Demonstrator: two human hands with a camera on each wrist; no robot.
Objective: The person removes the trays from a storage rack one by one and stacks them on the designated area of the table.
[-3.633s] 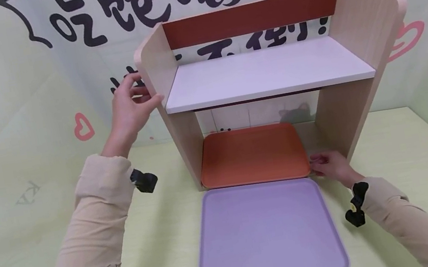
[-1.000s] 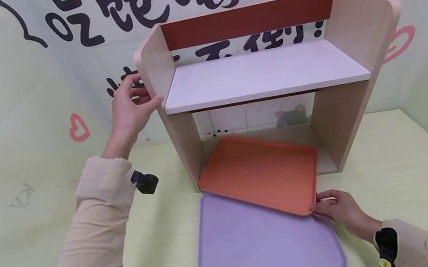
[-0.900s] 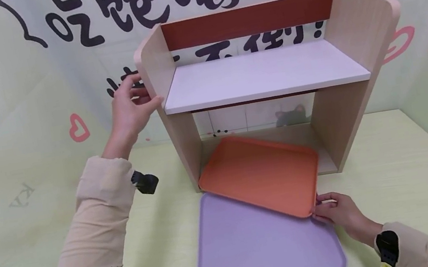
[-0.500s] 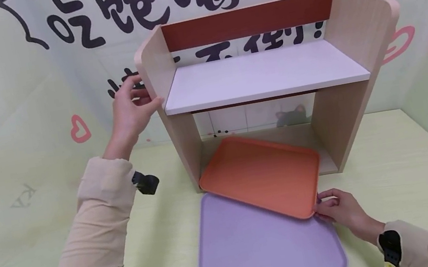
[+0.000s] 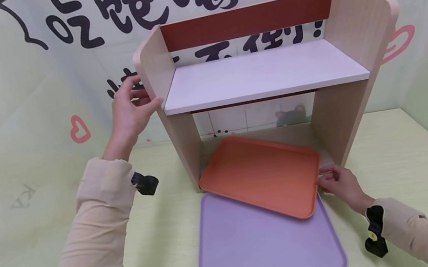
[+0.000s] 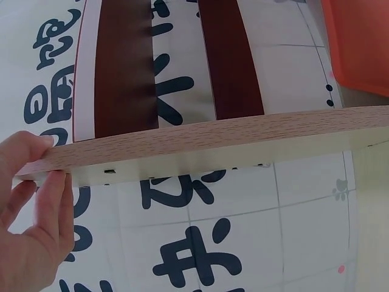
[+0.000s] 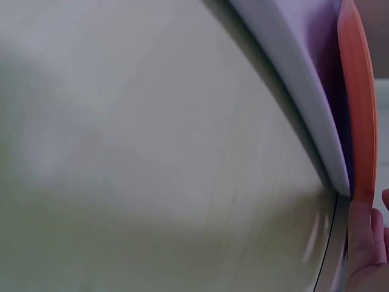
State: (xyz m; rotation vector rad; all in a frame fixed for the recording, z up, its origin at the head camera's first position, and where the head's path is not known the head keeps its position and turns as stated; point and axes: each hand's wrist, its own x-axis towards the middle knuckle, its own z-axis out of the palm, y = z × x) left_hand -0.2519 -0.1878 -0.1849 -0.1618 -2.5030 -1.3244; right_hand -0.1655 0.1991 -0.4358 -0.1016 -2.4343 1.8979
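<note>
My left hand [image 5: 130,109] grips the front edge of the left side panel [image 6: 200,137] of a light wooden shelf, thumb on one face and fingers on the other in the left wrist view. An orange tray [image 5: 263,175] lies askew, its back part inside the lower compartment and its front right corner jutting out over a lilac tray [image 5: 267,247]. At the orange tray's right edge, my right hand [image 5: 341,185] pinches the rim with thumb and fingers. In the right wrist view, the thumb lies against the orange rim [image 7: 360,121], just above the lilac tray's edge [image 7: 304,79].
The shelf has a white upper board [image 5: 265,73] and a dark red back rail [image 5: 250,21]. Its right side panel [image 5: 347,116] stands just behind my right hand. A printed cloth [image 5: 40,87] with black characters hangs behind the pale table [image 5: 405,158].
The orange tray has swung its right side forward out of the shelf, over the lilac tray. In the last half second my right hand has moved back along its edge from the front corner.
</note>
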